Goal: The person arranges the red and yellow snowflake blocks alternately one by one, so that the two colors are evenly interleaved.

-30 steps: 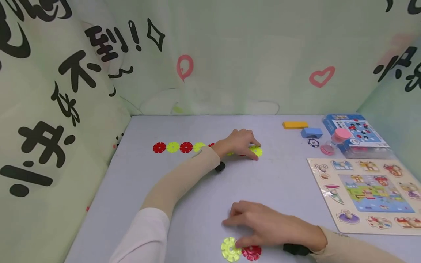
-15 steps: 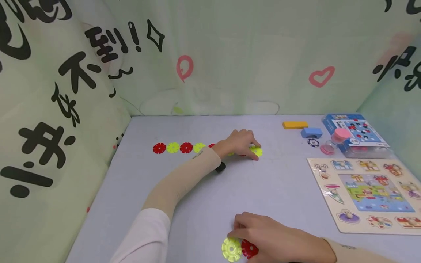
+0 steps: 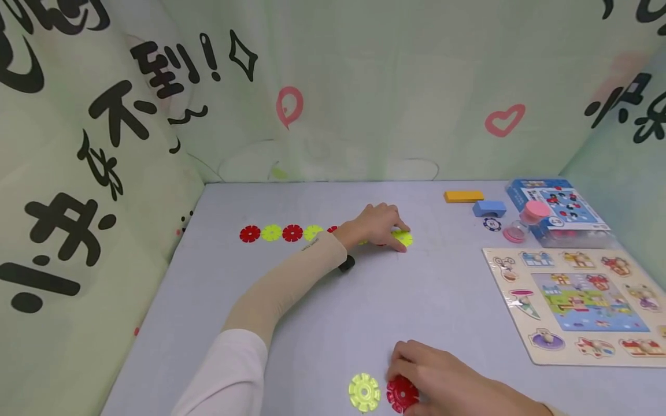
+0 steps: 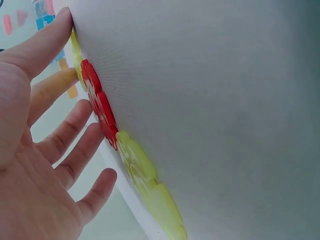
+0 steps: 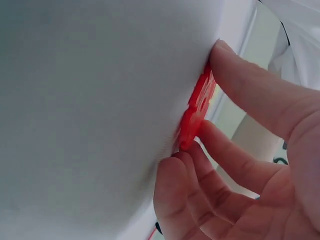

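Red and yellow-green snowflake discs, one of them a red snowflake disc (image 3: 292, 233), lie in a row across the far table, partly hidden by my left arm. At the row's right end my left hand (image 3: 377, 225) has thumb and index finger at the edges of a yellow snowflake disc (image 3: 403, 238); its other fingers are spread beside the row in the left wrist view. Near the front edge my right hand (image 3: 447, 375) pinches a red snowflake disc (image 5: 197, 107) between thumb and fingers, low over the table. Just left of it lies another yellow snowflake disc (image 3: 364, 393).
On the right lies a wooden picture puzzle board (image 3: 567, 346). Behind it are a blue box (image 3: 564, 205), a pink-capped sand timer (image 3: 525, 222), a blue block (image 3: 489, 209), a yellow block (image 3: 463, 197) and a patterned chip (image 3: 491, 225). Printed curtains enclose the table.
My right hand has come down onto the red snowflake disc, gripped it and drawn it slightly right, away from the yellow one. My left hand stays at the row's end.
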Tool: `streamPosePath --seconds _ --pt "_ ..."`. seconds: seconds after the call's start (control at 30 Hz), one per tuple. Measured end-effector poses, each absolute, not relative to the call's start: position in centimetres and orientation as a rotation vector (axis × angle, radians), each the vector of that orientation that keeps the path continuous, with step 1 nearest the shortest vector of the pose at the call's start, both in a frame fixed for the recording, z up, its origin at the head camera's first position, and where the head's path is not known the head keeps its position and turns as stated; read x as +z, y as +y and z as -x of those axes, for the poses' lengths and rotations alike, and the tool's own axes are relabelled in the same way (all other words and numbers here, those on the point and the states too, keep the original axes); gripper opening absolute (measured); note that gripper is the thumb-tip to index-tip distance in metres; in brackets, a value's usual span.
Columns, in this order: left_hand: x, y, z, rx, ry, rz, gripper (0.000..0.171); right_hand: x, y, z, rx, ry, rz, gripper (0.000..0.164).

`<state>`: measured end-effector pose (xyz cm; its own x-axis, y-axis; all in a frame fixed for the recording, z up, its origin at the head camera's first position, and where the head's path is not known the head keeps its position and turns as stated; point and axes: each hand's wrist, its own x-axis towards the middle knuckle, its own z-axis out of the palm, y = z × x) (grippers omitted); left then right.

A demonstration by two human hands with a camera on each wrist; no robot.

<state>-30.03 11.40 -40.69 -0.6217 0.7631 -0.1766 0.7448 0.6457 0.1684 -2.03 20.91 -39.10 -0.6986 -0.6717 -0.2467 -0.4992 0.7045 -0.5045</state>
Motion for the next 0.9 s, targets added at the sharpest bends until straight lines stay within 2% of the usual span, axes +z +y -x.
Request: streamPosePath --seconds 0.17,0.33,0.47,0.6,0.9 --pt "-40.8 11.3 29.9 0.136 2.626 -1.236 0.056 -39.2 20.7 1.8 -0.586 2.505 1.019 0.045" --pt "-40.8 11.3 30.0 0.131 2.638 -1.240 0.056 -38.9 20.8 2.0 -0.621 2.483 1.005 0.052" --pt "-40.8 11.2 30.1 0.113 2.645 -1.237 0.056 -38.5 21.5 3.2 -0.610 2.524 0.957 0.039" --pt "-40.6 11.2 30.1 0.096 2.641 -1.225 0.058 -38.4 23.7 6.8 -0.608 2.655 0.927 0.030" --pt "-40.7 11.6 30.0 0.060 2.635 -1.216 0.056 -37.9 30.5 18.6 -0.513 2.875 0.606 0.035"
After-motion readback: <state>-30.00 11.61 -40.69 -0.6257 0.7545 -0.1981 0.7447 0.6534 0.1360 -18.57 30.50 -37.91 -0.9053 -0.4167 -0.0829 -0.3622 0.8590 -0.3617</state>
